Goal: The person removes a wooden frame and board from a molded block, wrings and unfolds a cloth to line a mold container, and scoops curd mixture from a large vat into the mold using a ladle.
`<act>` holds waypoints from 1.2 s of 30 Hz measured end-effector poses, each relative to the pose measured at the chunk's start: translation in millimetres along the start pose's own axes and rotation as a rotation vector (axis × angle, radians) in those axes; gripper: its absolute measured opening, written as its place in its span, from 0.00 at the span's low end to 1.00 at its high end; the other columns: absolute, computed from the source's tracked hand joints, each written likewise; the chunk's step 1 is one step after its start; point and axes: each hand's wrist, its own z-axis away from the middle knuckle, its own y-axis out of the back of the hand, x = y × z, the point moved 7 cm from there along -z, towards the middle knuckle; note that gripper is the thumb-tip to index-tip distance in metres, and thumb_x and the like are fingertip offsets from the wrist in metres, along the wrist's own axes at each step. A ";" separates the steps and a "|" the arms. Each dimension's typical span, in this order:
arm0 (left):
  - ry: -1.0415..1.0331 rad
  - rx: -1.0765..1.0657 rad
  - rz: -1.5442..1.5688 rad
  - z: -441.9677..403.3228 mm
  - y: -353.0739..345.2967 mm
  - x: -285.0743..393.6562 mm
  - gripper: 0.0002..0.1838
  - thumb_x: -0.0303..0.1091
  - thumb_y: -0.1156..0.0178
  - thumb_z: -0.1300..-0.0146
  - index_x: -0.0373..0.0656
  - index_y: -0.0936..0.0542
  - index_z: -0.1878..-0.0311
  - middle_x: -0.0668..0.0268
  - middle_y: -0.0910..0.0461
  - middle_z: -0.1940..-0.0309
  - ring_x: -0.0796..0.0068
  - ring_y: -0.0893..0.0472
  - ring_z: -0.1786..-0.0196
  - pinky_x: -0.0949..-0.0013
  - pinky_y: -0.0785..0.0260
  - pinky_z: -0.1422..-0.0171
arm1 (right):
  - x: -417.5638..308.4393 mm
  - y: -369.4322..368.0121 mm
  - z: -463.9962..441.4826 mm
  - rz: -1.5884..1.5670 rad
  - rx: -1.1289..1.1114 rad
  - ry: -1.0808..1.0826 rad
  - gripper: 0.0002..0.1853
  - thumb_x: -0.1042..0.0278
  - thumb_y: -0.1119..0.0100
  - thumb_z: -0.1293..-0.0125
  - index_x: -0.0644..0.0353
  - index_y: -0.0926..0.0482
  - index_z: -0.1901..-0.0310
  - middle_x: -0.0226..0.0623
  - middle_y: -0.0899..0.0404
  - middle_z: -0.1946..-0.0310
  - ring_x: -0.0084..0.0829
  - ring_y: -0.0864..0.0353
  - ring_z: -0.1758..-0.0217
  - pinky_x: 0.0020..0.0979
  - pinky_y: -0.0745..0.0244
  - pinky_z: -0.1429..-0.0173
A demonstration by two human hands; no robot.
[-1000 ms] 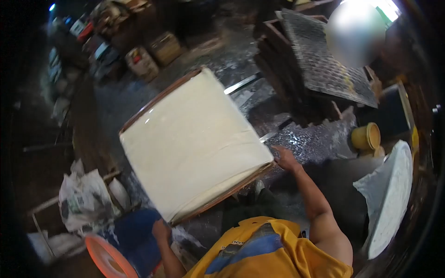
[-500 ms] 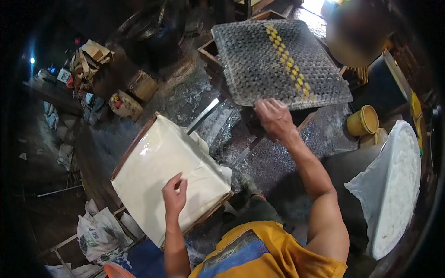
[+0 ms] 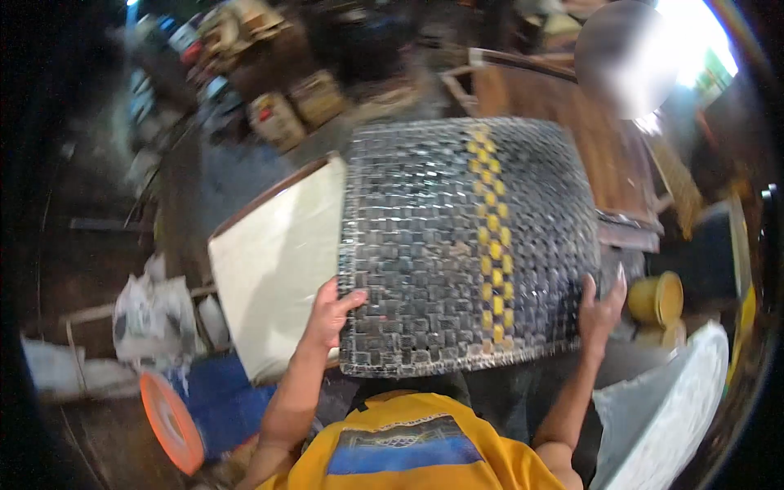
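Observation:
A stiff woven mat (image 3: 416,261) of black strips with a yellow checkered band stretches in front of me, between my two hands. My left hand (image 3: 328,313) grips its left edge, thumb on top and fingers underneath, partly hidden. At the right edge, my right hand (image 3: 601,309) holds the mat with the thumb towards it; part of the fingers is hidden behind or blurred. The mat overlaps a slab-like surface with a smooth cream-white covering (image 3: 273,261) and a brown edge, on the left.
A brown wooden panel (image 3: 539,122) lies behind the mat. At right stand a yellow bucket (image 3: 656,299) and a white-coated round surface (image 3: 674,408). On the left are a blue drum with an orange rim (image 3: 167,420), white sacks (image 3: 153,318) and a jerrycan (image 3: 276,121).
The mat has come off the wooden frame at the back, towards me and over the cream surface's right side. My left hand has taken hold of it; my right hand has shifted to its right edge.

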 end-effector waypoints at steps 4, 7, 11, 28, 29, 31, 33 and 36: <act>-0.157 0.172 -0.137 9.2 -9.4 0.9 0.16 0.21 0.43 0.40 0.36 0.27 0.47 0.65 0.21 0.58 0.78 0.22 0.59 0.72 0.27 0.53 | 108.9 -100.2 29.2 -0.798 -0.698 -0.445 0.17 0.64 0.42 0.35 0.72 0.27 0.55 0.43 0.22 0.61 0.33 0.26 0.56 0.31 0.32 0.50; -0.240 0.265 -0.404 22.1 -31.5 30.3 0.16 0.22 0.44 0.39 0.35 0.27 0.47 0.69 0.22 0.59 0.83 0.25 0.60 0.75 0.29 0.56 | 55.7 -80.0 -26.8 -0.657 -0.578 -0.245 0.11 0.70 0.41 0.37 0.69 0.25 0.59 0.39 0.23 0.68 0.25 0.27 0.66 0.30 0.30 0.58; -0.319 0.470 -0.420 38.2 -10.8 -0.4 0.16 0.23 0.43 0.39 0.34 0.27 0.46 0.68 0.22 0.58 0.82 0.24 0.60 0.75 0.29 0.57 | 28.7 -161.9 -16.8 -0.830 -0.696 -0.242 0.09 0.70 0.40 0.38 0.67 0.24 0.61 0.40 0.21 0.70 0.28 0.24 0.66 0.31 0.29 0.59; -0.049 0.983 -1.267 44.8 147.5 -90.9 0.32 0.27 0.30 0.58 0.28 0.26 0.45 0.44 0.24 0.62 0.45 0.23 0.56 0.55 0.31 0.50 | -55.5 -192.7 75.0 -0.542 -0.630 0.001 0.15 0.70 0.33 0.47 0.67 0.24 0.60 0.53 0.21 0.69 0.54 0.21 0.65 0.44 0.27 0.58; -0.045 0.987 -1.254 47.1 148.5 -90.8 0.33 0.27 0.29 0.58 0.28 0.26 0.45 0.45 0.23 0.63 0.45 0.23 0.57 0.54 0.31 0.50 | -52.4 -201.5 78.1 -0.535 -0.685 -0.003 0.16 0.71 0.34 0.46 0.67 0.23 0.57 0.53 0.20 0.68 0.54 0.21 0.64 0.44 0.26 0.56; -0.120 0.994 -1.306 48.9 153.5 -95.6 0.32 0.27 0.28 0.59 0.30 0.24 0.47 0.47 0.23 0.67 0.46 0.22 0.59 0.54 0.30 0.52 | -48.2 -200.1 74.2 -0.550 -0.714 0.061 0.17 0.67 0.34 0.45 0.67 0.23 0.56 0.54 0.20 0.62 0.54 0.21 0.58 0.43 0.29 0.48; 0.000 0.999 -1.419 46.7 132.7 -79.4 0.29 0.27 0.28 0.59 0.30 0.23 0.49 0.48 0.23 0.66 0.46 0.22 0.58 0.54 0.30 0.52 | -33.5 -184.0 58.0 -0.562 -0.578 0.102 0.17 0.67 0.35 0.44 0.67 0.23 0.56 0.54 0.21 0.62 0.54 0.22 0.58 0.43 0.30 0.47; -0.066 1.184 -1.685 33.3 83.6 -44.1 0.23 0.28 0.28 0.57 0.34 0.21 0.55 0.50 0.23 0.64 0.48 0.22 0.56 0.53 0.31 0.50 | 22.3 -195.4 38.6 -0.549 -0.492 -0.082 0.15 0.64 0.39 0.40 0.66 0.22 0.56 0.54 0.21 0.62 0.54 0.22 0.57 0.44 0.30 0.48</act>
